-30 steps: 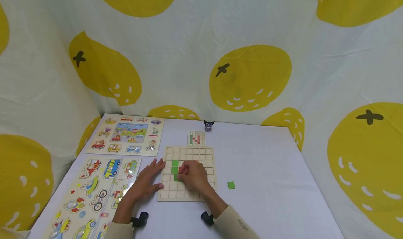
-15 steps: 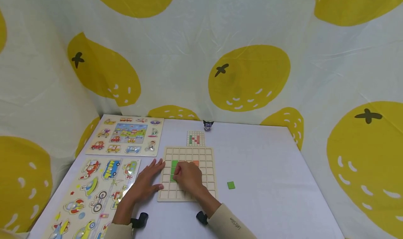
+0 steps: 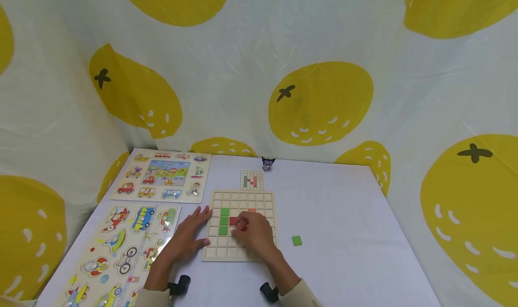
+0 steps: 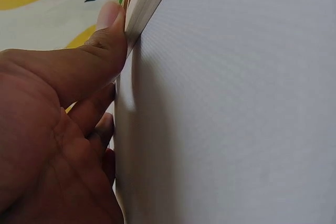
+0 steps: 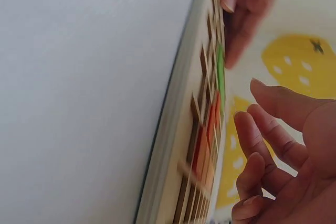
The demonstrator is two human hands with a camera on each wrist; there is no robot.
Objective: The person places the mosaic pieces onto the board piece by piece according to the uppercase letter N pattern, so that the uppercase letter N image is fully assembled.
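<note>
A wooden grid board [image 3: 214, 252] lies in front of me. Three green tiles [image 3: 224, 220] form a column in it, with a red tile [image 3: 233, 221] beside the middle one. An orange tile [image 3: 252, 210] shows farther right, and more red, partly covered by my fingers. My left hand [image 3: 189, 236] rests at the board's left edge, its thumb [image 4: 113, 38] against the side. Over the middle of the board hovers my right hand [image 3: 256, 234]; in the right wrist view its thumb and bent fingers [image 5: 252, 132] stand apart, with nothing between them.
Right of the board lies a loose green tile [image 3: 297, 240]. A small patterned grid card [image 3: 252, 180] sits behind it, near a dark figurine [image 3: 268, 163]. Two picture puzzles, the far one [image 3: 162, 191] and the near one [image 3: 109, 235], cover the table's left side.
My right hand went left to the green column, then drew back to the right. A red tile is now uncovered next to the middle green one. The left hand stays put.
</note>
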